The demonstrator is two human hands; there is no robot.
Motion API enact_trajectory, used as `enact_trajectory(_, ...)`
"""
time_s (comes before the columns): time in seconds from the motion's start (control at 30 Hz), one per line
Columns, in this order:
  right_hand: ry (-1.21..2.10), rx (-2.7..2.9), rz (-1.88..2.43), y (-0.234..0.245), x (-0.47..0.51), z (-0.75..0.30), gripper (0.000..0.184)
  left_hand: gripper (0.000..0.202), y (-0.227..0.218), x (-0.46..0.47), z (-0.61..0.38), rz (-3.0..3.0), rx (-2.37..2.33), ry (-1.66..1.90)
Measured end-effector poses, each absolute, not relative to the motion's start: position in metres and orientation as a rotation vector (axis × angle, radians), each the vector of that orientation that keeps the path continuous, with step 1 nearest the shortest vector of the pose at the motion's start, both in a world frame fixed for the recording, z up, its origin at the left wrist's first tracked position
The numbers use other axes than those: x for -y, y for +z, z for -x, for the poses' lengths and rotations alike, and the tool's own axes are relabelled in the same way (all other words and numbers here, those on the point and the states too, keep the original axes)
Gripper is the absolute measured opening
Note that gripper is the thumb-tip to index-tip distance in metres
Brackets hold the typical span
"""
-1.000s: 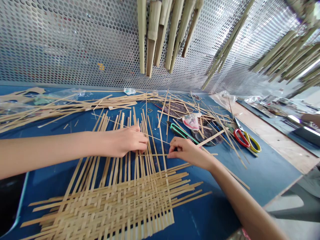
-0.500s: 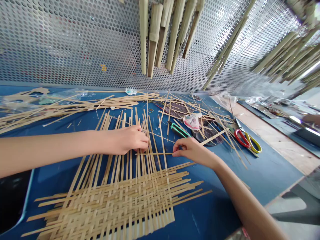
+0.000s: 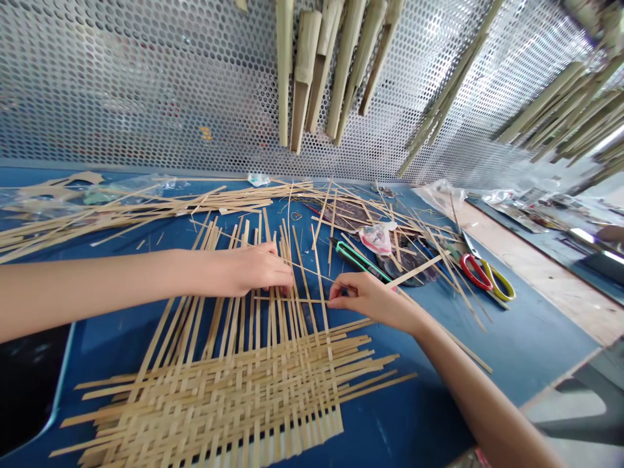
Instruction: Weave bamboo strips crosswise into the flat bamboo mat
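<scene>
A woven mat of pale bamboo strips [image 3: 209, 396] lies on the blue table [image 3: 517, 344], with long loose ends fanning up toward my hands. My left hand [image 3: 253, 270] rests on those upright strips, its fingers pressed down on them. My right hand [image 3: 365, 300] pinches the end of a thin crosswise bamboo strip [image 3: 292, 299] between finger and thumb. That strip runs through the upright strips, just below my left fingertips. Parts of it are hidden where it passes under them.
Beyond my hands lie scattered loose bamboo strips [image 3: 146, 211], a green-handled tool [image 3: 361, 260], a plastic bag [image 3: 376, 238] and red-and-yellow-handled scissors [image 3: 487, 276]. Bamboo pieces [image 3: 331, 65] hang before a perforated metal sheet [image 3: 121, 97]. Another person's hand [image 3: 611, 234] shows at far right.
My right hand has slid left, pushing the crosswise strip further left through the upright strips. My left hand has shifted only slightly, and the whole view has drifted a little.
</scene>
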State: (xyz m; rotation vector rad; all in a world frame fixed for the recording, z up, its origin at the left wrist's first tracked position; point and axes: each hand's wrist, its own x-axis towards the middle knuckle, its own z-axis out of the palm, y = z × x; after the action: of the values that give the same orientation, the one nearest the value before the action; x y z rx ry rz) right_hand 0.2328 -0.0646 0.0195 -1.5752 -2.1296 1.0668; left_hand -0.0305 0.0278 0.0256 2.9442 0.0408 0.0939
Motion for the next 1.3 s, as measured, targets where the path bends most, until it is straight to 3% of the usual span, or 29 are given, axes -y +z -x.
enact_trajectory(0.07,1.07,2.126,1.568,0.02,0.065,-0.233,0.006,0.052,0.028,-0.029,0.035,-2.928,-0.079,0.132)
enact_trajectory(0.27,1.115,2.111,1.552,0.022,0.065,-0.232,0.008,0.023,0.026,-0.025,0.053,-3.121,-0.137,0.403)
enact_trajectory(0.4,1.136,2.103,1.54,0.018,0.063,-0.233,0.01,0.022,0.022,-0.026,0.056,-3.241,-0.045,0.454)
enact_trajectory(0.7,1.168,2.09,1.58,0.018,0.063,-0.239,0.013,0.02,0.028,-0.028,0.06,-3.048,-0.141,0.107)
enact_trajectory(0.97,1.215,2.059,1.599,0.018,0.063,-0.242,0.015,0.033,0.027,-0.024,0.059,-3.02,-0.115,0.058)
enact_trajectory(1.3,1.265,2.02,1.576,0.017,0.062,-0.243,0.016,0.027,0.021,-0.032,0.058,-3.11,0.007,0.061)
